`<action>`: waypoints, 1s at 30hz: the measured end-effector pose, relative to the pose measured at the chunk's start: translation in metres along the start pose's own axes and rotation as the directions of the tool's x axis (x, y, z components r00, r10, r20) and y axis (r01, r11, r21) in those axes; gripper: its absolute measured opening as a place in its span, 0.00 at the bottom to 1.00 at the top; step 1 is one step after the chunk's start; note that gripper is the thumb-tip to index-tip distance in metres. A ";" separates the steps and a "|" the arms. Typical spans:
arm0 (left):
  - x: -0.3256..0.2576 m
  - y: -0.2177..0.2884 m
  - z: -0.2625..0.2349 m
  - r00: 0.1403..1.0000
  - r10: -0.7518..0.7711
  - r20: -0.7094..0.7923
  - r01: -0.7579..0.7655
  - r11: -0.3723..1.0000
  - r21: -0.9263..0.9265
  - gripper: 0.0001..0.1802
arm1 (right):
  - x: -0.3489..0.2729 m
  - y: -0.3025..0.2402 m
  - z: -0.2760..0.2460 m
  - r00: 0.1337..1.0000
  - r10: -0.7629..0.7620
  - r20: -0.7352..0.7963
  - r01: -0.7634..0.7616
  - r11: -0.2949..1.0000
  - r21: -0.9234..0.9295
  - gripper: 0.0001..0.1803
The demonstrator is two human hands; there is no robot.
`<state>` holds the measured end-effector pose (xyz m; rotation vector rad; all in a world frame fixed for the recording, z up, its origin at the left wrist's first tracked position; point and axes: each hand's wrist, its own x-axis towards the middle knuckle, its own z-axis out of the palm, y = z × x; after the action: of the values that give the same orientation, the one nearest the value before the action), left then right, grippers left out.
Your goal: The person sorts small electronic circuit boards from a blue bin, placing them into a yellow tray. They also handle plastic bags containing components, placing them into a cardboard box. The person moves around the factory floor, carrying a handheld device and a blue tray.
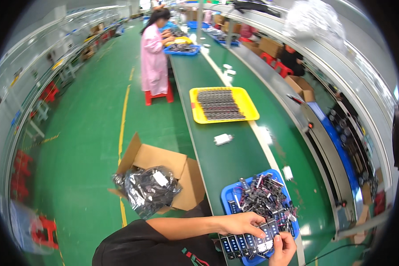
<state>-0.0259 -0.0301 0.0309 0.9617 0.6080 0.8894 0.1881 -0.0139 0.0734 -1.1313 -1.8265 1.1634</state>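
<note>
left hand [240, 223], right hand [283, 249] — holding black modules [243, 243]

The right hand [283, 249] leaves the picture at the near edge, its wrist cut off. The left hand [246, 223] covers some of the dark modules [240, 245] and heaped parts [264, 195]. A dark plastic bag [150, 190] obscures its contents. Far off, a pink-coated worker [153, 62] blurs, apparently touching parts too small to tell.

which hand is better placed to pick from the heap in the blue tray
Left, probably: the left hand lies nearer the heap, while the right hand sits lower in the picture.
</note>
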 end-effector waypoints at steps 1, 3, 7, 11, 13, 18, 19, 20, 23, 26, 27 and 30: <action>0.004 -0.008 0.000 0.999 0.035 -0.007 -0.035 0.999 0.038 0.18 | 0.002 -0.003 0.002 1.000 -0.001 -0.019 0.001 1.000 0.006 0.08; 0.008 -0.010 0.002 0.998 0.053 -0.025 -0.049 0.989 0.137 0.16 | 0.007 -0.008 0.002 0.999 0.049 0.005 -0.048 0.995 -0.082 0.08; 0.010 -0.011 0.003 0.996 0.083 -0.043 -0.075 0.983 0.166 0.13 | 0.015 -0.003 0.000 0.998 0.040 0.040 -0.039 0.999 -0.014 0.08; 0.005 -0.002 0.004 0.995 -0.001 -0.101 0.011 0.995 0.098 0.12 | 0.026 -0.006 0.008 1.000 -0.017 0.008 0.017 1.000 -0.007 0.04; 0.005 -0.004 0.000 0.989 -0.005 -0.146 0.016 0.997 0.074 0.14 | 0.030 -0.006 0.009 0.987 -0.160 0.024 0.162 0.971 -0.174 0.05; 0.011 0.008 0.001 0.980 0.030 -0.199 -0.037 0.999 -0.030 0.11 | 0.036 -0.010 0.022 0.892 -0.437 -0.116 0.369 0.852 -0.372 0.07; 0.013 -0.001 -0.008 0.977 0.082 -0.194 -0.078 0.997 0.031 0.12 | 0.034 -0.009 0.023 0.898 -0.397 -0.190 0.325 0.889 -0.321 0.07; 0.016 0.007 -0.011 0.978 0.005 -0.208 0.025 0.989 0.144 0.14 | 0.032 -0.004 0.021 0.947 -0.162 -0.277 0.155 0.987 -0.046 0.06; 0.012 0.016 -0.012 0.977 0.028 -0.211 0.006 0.988 0.155 0.21 | 0.038 0.001 0.018 0.942 0.033 -0.335 -0.029 0.999 0.015 0.04; 0.007 0.022 -0.011 0.963 0.092 -0.255 -0.047 0.983 0.178 0.21 | 0.044 -0.002 0.008 0.901 -0.378 -0.215 0.174 0.767 -0.618 0.05; 0.008 0.026 -0.007 0.964 0.074 -0.257 -0.042 0.991 0.128 0.20 | 0.044 0.002 0.004 0.882 -0.419 -0.215 0.186 0.729 -0.659 0.05; 0.008 0.027 -0.008 0.965 0.011 -0.261 0.018 0.994 0.106 0.19 | 0.043 0.021 -0.001 0.921 -0.364 -0.141 0.160 0.681 -0.715 0.08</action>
<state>-0.0376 -0.0119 0.0512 0.9461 0.8908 0.9969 0.1787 0.0308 0.0585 -1.2732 -2.1658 0.0920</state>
